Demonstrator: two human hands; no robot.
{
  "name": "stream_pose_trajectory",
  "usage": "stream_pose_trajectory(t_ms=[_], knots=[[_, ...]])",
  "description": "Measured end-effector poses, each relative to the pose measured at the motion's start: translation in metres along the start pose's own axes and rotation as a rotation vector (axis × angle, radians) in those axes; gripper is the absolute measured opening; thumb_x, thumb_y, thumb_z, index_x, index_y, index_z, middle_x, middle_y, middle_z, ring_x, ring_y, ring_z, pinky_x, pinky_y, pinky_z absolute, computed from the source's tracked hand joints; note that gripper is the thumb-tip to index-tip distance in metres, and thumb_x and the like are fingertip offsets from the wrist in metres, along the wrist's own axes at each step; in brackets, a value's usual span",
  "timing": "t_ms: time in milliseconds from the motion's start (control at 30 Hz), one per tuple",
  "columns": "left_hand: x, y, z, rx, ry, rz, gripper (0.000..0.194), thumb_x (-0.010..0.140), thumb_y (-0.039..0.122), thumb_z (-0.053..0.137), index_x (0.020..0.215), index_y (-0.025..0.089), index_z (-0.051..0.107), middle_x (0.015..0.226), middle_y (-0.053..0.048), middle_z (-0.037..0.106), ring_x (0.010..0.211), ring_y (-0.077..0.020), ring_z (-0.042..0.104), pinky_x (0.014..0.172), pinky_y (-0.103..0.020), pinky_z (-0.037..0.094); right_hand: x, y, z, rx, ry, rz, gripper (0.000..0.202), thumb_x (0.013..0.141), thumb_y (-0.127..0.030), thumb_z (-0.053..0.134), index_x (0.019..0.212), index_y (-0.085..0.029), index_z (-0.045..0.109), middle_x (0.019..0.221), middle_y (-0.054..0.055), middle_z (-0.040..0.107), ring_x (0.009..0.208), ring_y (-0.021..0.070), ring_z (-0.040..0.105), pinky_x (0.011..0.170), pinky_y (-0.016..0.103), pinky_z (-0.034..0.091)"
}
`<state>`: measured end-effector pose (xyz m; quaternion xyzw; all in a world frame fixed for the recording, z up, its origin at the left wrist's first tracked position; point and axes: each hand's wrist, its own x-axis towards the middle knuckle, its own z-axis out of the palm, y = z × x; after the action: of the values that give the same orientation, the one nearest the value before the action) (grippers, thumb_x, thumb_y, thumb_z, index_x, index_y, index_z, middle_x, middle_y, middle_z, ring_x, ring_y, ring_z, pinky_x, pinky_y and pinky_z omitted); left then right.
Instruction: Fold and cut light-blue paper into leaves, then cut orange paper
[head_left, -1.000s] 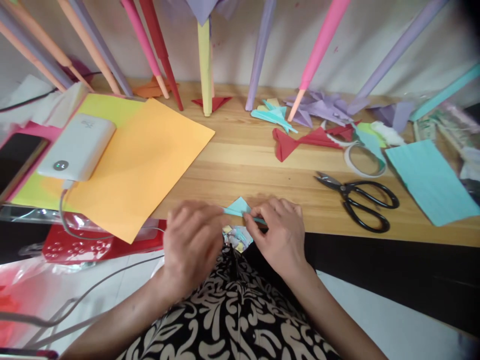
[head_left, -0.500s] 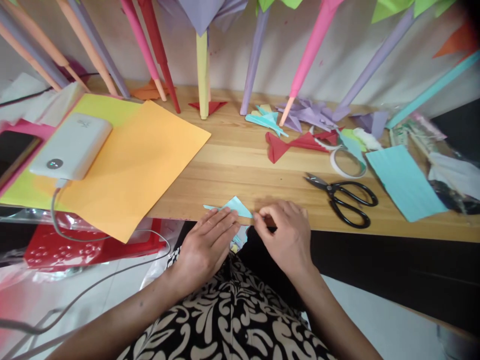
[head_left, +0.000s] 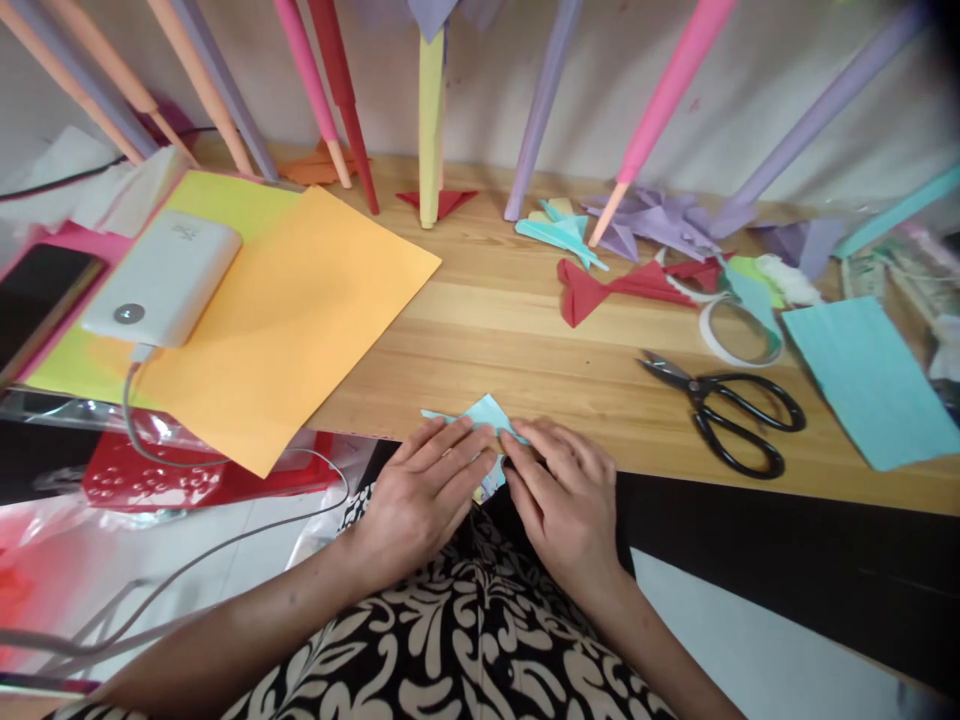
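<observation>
"Head view: what am I watching?"
"Table (head_left: 487, 335) stretching beyond left hand (head_left: 420, 490) and right hand (head_left: 566, 490). Both are lying unclenched, near each other, touching the folded blue paper (head_left: 489, 409); its long axis is running crosswise at their fingertips."

A papercraft work corner, whether home or workshop unclear: a wooden bench (head_left: 450, 340) against a pale wall (head_left: 487, 120) holds black-handled scissors (head_left: 697, 388), a tape roll (head_left: 724, 351), an orange paper sheet (head_left: 322, 310) and leaning paper tubes (head_left: 671, 95).

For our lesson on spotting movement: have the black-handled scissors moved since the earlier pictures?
No; against the white tape roll, the scissors show no shift either way.
</observation>
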<state>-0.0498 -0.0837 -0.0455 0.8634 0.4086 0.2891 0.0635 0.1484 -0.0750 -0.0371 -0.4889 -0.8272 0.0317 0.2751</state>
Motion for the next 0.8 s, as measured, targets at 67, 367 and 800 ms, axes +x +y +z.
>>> stream_pose_trajectory(t_ms=[67, 367, 800], knots=[[-0.006, -0.004, -0.002, 0.011, -0.003, -0.025, 0.037, 0.091, 0.01, 0.055, 0.128, 0.013, 0.058, 0.136, -0.009, 0.063, 0.135, -0.0236, 0.049, 0.114, -0.046, 0.04, -0.001, 0.002, 0.002, 0.018, 0.017, 0.008, 0.029, 0.091, -0.015, 0.063, 0.118, -0.023, 0.066, 0.118, 0.005, 0.072, 0.11, 0.0249, 0.06, 0.095, 0.042, 0.04], [-0.009, -0.008, -0.009, 0.065, 0.039, -0.12, 0.035, 0.09, 0.011, 0.059, 0.125, 0.018, 0.059, 0.126, -0.008, 0.068, 0.123, -0.0247, 0.057, 0.107, -0.047, 0.042, -0.001, 0.001, 0.007, 0.043, 0.066, 0.05, 0.025, 0.09, -0.015, 0.064, 0.11, -0.027, 0.068, 0.113, 0.003, 0.073, 0.107, 0.0235, 0.062, 0.092, 0.041, 0.041], [0.021, -0.007, -0.024, -0.062, 0.087, -0.136, 0.009, 0.093, 0.02, 0.061, 0.089, 0.021, 0.069, 0.084, -0.001, 0.071, 0.079, -0.0161, 0.058, 0.08, -0.037, 0.038, 0.014, 0.001, -0.019, 0.056, -0.061, 0.017, 0.011, 0.094, -0.023, 0.06, 0.088, -0.023, 0.069, 0.076, 0.001, 0.066, 0.076, 0.018, 0.055, 0.077, 0.035, 0.038]])
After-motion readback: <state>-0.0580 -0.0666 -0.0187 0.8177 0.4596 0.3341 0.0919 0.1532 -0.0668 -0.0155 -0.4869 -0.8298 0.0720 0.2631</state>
